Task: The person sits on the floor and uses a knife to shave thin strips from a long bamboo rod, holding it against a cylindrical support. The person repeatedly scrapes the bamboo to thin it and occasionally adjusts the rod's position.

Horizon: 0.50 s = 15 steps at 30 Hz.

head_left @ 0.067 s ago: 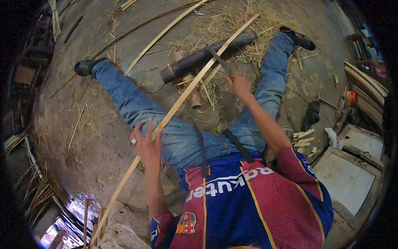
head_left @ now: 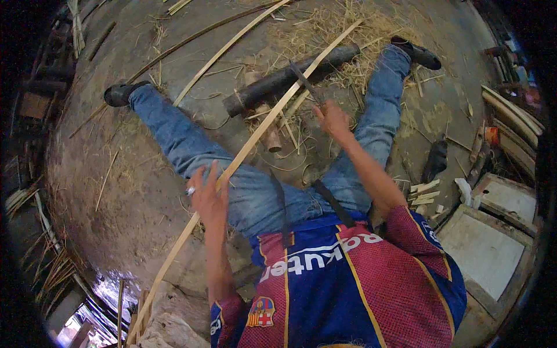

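I sit on the ground with my legs spread, in blue jeans. A long pale bamboo strip (head_left: 255, 145) runs diagonally from lower left to upper right across my lap. My left hand (head_left: 208, 194), a ring on one finger, grips this strip near my left thigh. My right hand (head_left: 333, 119) holds a dark knife (head_left: 304, 81) whose blade rests against the strip. Under the strip, between my legs, lies a dark round log (head_left: 287, 78).
More bamboo strips (head_left: 226, 49) lie on the dirt floor at the top, amid straw and shavings (head_left: 325, 35). A short bamboo stub (head_left: 272, 139) stands between my legs. Flat slabs (head_left: 484, 249) and wood pieces sit at right; cut strips pile at lower left.
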Motion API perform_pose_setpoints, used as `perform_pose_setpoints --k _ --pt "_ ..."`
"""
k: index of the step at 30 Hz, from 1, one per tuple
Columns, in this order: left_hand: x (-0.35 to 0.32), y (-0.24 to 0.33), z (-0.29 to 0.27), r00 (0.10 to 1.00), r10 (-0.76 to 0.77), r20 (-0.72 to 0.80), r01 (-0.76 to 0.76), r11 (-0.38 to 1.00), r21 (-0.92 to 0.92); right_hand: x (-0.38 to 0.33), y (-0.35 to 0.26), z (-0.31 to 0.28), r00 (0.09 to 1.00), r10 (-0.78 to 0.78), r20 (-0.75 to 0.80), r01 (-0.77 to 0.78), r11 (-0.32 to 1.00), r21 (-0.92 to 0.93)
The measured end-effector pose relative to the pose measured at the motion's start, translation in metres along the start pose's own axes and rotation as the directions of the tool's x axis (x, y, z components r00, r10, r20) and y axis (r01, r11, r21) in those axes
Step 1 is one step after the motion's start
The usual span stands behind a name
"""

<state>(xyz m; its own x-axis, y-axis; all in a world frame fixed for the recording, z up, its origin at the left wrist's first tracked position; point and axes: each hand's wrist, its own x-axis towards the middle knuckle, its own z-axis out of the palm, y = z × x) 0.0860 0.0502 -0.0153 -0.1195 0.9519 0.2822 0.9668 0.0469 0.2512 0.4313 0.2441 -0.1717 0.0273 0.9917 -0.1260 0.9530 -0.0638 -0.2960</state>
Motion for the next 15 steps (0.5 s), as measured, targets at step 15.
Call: perform_pose_setpoints --k 15 --pt "0.073 0.023 0.113 0.798 -0.133 0.588 0.397 0.850 -0.347 -0.076 -0.058 -0.033 0.882 -0.391 0.265 0.244 0.858 0.452"
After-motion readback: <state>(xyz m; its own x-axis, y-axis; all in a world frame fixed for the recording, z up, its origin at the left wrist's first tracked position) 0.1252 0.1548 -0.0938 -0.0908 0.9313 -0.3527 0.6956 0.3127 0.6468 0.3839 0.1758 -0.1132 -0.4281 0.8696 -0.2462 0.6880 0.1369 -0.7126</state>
